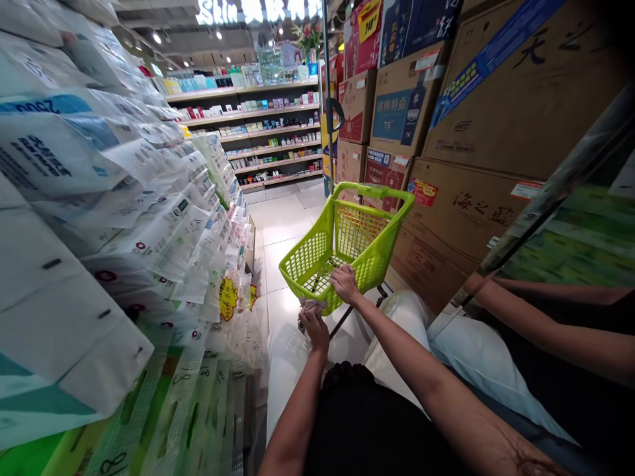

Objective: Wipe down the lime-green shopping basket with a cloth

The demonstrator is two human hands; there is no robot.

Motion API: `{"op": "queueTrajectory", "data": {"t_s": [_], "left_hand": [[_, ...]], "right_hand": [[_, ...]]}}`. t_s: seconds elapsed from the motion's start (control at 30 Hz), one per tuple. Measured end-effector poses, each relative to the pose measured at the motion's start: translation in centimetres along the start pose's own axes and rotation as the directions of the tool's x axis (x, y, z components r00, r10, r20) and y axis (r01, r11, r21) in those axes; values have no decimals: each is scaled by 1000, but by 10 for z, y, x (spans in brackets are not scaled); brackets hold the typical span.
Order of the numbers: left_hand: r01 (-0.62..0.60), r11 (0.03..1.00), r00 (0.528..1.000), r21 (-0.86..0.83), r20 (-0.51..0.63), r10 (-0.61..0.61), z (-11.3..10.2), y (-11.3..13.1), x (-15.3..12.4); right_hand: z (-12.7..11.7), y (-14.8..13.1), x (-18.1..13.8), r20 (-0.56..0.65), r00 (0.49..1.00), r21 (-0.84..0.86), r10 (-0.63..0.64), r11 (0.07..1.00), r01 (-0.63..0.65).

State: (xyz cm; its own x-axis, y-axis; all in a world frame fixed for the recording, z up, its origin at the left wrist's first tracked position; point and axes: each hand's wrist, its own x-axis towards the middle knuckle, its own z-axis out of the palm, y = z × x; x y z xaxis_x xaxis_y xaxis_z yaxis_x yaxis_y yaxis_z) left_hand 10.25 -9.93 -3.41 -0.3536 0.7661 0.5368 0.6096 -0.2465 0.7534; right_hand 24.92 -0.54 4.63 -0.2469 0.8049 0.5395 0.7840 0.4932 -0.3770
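A lime-green shopping cart (380,254) stands in front of my knees, its basket holding nothing that I can see. My right hand (346,283) is closed over the near rim of the basket. Lower and to the left, my left hand (315,330) grips a crumpled pale cloth or tissue (312,307), pressed to the basket's near left corner. The cart's handle (374,191) is on the far side, away from me. Part of the lower frame and wheels is hidden behind the basket and my hands.
Stacked plastic-wrapped tissue packs (133,244) crowd the left side. Cardboard cartons (476,158) are piled on the right, beside a mirror-like panel (560,238) reflecting my arms. Beyond the cart, a tiled floor (278,225) leads to shelves of small boxed goods (268,125).
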Motion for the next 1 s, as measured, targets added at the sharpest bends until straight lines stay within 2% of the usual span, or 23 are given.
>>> {"op": "queueTrajectory", "data": {"t_s": [0.1, 0.2, 0.27, 0.47, 0.6, 0.8, 0.87, 1.0], "left_hand": [[-21, 1000, 1000, -17, -7, 20, 0, -2, 3], [30, 1000, 994, -9, 110, -29, -1, -8, -3], [24, 999, 987, -30, 159, -18, -1, -12, -6], [-145, 984, 987, -107, 52, 151, 4, -19, 1], [-80, 987, 992, -139, 86, 93, 6, -27, 2], [-66, 972, 994, -226, -96, 45, 4, -15, 26], [-47, 969, 997, -244, -72, 30, 7, -16, 20], [5, 964, 999, -267, 45, 7, 11, -28, -1]], "right_hand": [[-1, 2, -1, -22, 1000, 31, -4, 1000, 5], [-5, 5, -4, -31, 999, 47, 4, 999, -2], [-9, 7, -5, -25, 1000, 39, 4, 999, -3], [-17, 3, 0, 35, 999, -94, 3, 996, 0], [-15, -6, 5, 108, 992, -126, 59, 991, -45], [-26, -10, 4, 184, 973, -111, 136, 987, -117], [-33, -14, 2, 198, 969, -129, 145, 984, -121], [-35, -31, -4, 246, 963, -143, 108, 987, -74]]}}
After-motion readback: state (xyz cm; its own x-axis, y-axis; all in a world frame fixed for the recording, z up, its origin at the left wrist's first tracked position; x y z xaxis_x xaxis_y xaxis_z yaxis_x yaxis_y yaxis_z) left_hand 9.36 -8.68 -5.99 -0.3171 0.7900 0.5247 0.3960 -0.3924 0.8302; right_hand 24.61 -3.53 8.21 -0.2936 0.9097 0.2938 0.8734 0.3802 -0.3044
